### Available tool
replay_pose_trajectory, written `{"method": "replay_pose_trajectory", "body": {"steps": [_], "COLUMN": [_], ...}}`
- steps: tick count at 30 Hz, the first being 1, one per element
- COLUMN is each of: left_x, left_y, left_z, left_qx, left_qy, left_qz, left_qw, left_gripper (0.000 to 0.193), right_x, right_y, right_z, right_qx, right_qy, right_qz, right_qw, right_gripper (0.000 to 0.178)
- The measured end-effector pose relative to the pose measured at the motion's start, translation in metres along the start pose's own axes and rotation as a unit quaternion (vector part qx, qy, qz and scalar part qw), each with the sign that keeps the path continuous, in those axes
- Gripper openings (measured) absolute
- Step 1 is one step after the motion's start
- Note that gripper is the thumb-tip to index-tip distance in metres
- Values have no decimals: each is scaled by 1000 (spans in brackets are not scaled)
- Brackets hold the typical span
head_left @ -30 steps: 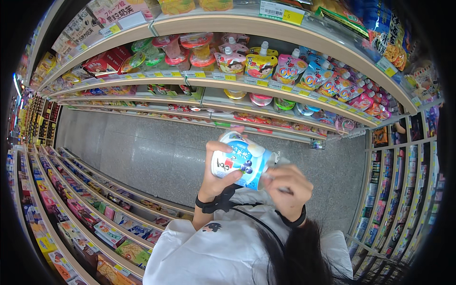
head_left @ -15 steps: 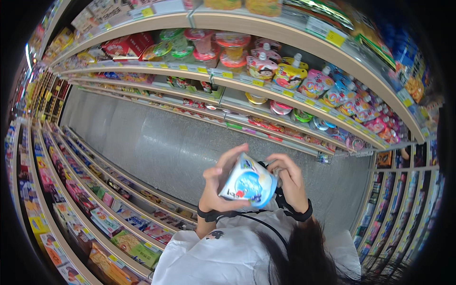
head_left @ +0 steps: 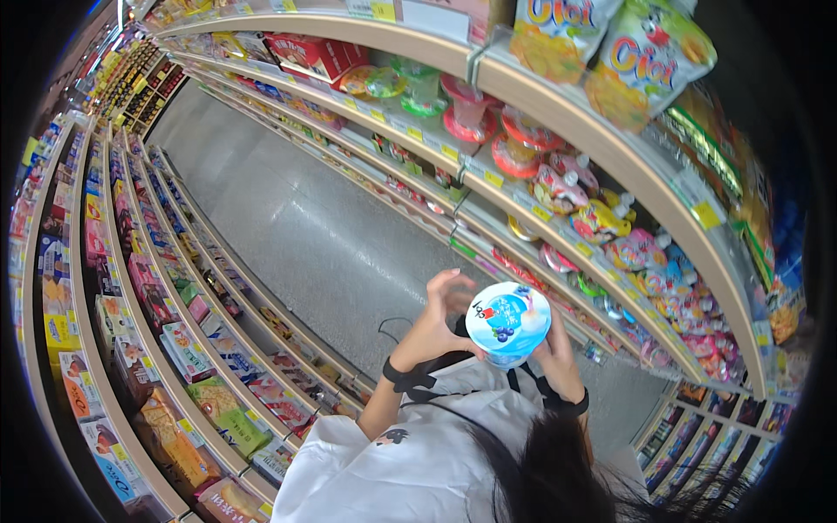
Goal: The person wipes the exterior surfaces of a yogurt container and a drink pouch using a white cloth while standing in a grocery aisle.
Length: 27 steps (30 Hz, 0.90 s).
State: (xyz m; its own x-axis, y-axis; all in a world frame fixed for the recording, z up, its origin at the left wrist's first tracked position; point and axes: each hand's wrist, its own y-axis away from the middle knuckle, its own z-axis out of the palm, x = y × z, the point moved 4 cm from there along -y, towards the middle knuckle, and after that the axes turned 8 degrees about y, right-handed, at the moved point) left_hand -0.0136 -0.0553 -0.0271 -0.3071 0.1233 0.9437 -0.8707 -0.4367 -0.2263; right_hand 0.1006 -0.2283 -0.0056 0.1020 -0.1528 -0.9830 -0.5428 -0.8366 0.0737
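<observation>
A white and blue sealed snack cup [head_left: 508, 324], with blueberries pictured on its round lid, is held in front of my chest. My right hand [head_left: 561, 359] grips it from the right side, its fingers partly hidden behind the cup. At the cup's left, my left hand [head_left: 433, 324] has its fingers spread and slightly blurred. The left thumb reaches close to the cup's lower edge; I cannot tell whether it touches. Black straps circle both wrists.
Curving store shelves [head_left: 575, 109] run along the right, holding jelly cups [head_left: 471, 112], spouted pouches [head_left: 602, 222] and bagged snacks [head_left: 649, 61]. Shelves of boxed snacks [head_left: 187, 349] line the left. Between them lies the grey aisle floor [head_left: 288, 205].
The cup has turned so its lid shows, and has moved slightly right. My left hand's fingers have come away from its side. The view has rotated, so the shelves appear tilted.
</observation>
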Motion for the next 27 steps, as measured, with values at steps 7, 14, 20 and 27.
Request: {"method": "replay_pose_trajectory", "body": {"steps": [7,14,20,27], "left_x": [-82,-156,-212,-244], "left_y": [-44,-91,-119,-145], "left_z": [-40,-120,-143,-140], "left_qx": [22,-26,-64,-75], "left_qy": [227,219,185,27], "left_qz": [-193,-264,-256,-246], "left_qw": [954,939,947,966], "left_gripper": [103,79,76,67], "right_x": [46,120,185,184], "right_y": [-68,-147,-168,-193], "right_z": [4,32,56,58], "right_qx": [43,124,199,306], "right_qy": [1,180,-25,85], "right_qz": [15,6,59,73], "right_qw": [999,976,978,945], "right_gripper": [75,69,60,62]}}
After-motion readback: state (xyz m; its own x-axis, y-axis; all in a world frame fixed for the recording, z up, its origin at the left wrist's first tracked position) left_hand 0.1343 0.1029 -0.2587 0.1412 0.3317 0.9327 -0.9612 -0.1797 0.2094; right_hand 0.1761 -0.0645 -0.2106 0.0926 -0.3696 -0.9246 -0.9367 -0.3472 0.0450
